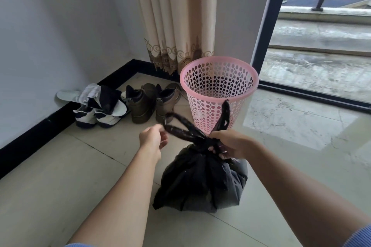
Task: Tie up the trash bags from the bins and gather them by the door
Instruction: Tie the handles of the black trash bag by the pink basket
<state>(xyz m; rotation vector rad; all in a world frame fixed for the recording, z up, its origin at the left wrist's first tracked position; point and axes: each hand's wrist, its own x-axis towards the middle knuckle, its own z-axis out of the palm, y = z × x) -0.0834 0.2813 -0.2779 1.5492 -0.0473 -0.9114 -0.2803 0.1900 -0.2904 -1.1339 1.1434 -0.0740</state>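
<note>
Your right hand (pixel 228 144) pinches the bag (pixel 200 184) neck; left hand (pixel 153 136) holds one handle (pixel 176 128). Pull both handles evenly.

Thin black plastic bag (pixel 202 182), perforated pink plastic bin (pixel 218 94), glossy floor tiles (pixel 60 176)

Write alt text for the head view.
Two bare hands tie a black trash bag on a tiled floor: right hand grips the neck, left hand pulls a handle. Behind stand an empty pink bin and shoes.
</note>
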